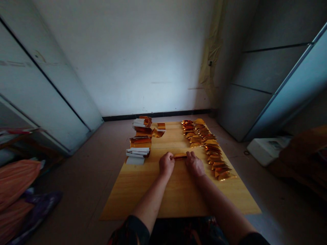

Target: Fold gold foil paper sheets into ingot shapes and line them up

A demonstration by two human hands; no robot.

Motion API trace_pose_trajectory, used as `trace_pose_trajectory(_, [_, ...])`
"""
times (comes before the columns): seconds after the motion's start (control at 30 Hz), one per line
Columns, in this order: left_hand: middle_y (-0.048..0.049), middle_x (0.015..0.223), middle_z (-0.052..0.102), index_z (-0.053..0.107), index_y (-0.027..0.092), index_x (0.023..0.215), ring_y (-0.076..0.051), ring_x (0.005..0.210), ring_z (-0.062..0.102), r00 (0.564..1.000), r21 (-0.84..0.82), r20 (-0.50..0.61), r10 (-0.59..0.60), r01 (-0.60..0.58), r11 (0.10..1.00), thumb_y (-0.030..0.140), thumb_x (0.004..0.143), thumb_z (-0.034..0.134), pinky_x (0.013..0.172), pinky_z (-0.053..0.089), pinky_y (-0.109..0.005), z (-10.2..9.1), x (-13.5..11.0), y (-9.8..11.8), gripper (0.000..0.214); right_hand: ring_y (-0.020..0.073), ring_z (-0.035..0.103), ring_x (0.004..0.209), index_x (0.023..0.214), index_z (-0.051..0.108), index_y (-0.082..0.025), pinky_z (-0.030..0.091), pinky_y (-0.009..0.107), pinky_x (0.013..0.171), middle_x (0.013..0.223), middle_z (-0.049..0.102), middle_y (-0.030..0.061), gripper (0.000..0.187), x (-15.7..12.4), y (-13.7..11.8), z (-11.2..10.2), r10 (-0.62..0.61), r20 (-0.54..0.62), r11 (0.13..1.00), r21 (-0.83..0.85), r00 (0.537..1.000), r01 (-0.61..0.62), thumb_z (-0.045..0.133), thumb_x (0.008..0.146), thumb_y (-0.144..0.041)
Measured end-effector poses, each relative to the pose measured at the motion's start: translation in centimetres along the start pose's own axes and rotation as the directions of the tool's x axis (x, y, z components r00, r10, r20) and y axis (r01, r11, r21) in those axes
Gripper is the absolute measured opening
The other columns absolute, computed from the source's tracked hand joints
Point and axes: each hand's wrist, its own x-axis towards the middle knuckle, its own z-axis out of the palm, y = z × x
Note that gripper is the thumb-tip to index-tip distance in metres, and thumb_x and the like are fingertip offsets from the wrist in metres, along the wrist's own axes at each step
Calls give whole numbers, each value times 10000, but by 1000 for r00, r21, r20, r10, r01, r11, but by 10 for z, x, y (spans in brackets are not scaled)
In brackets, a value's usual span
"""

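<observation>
Gold paper was finger-pinched at both ends by left hand and right hand; even pressure was needed.

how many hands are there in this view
2: the left hand grips the left end of the gold paper piece, and the right hand is at its right end. No other hands show.

No word, number, brand or sign can be read; the white box to the right of the counter bears a dark patch, too dim to tell as print; faint marks on the cabinet left of the counter are illegible.
</observation>
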Motion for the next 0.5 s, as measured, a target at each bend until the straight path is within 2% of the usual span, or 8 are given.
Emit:
trace_pose_trajectory(0.13, [22, 700, 652, 615, 193, 739, -100, 658, 574, 1000, -69, -4, -4, 4, 998, 115, 734, 552, 624, 372, -190, 9, 3, 12, 101, 119, 560, 684, 992, 538, -181, 326, 215, 549, 929, 584, 51, 162, -29, 16, 2, -46, -143, 995, 76, 989, 57, 427, 876, -154])
trace_pose_trajectory(0.3, [29, 678, 642, 605, 194, 696, -96, 630, 550, 996, -73, 37, 77, -74, 995, 103, 729, 538, 610, 358, -194, 31, 11, 38, 118, 108, 515, 622, 770, 553, -181, 282, 221, 533, 726, 559, 13, 180, -74, 29, 15, -151, -285, 969, 146, 946, 199, 416, 874, -131])
trace_pose_trajectory(0.5, [12, 700, 645, 603, 193, 693, -107, 654, 550, 984, -16, 76, 164, -163, 986, 93, 736, 517, 623, 360, -204, 58, 23, 59, 139, 96, 484, 578, 719, 535, -175, 275, 228, 538, 678, 541, 6, 204, -84, 28, 21, -163, -338, 948, 207, 927, 243, 415, 872, -110])
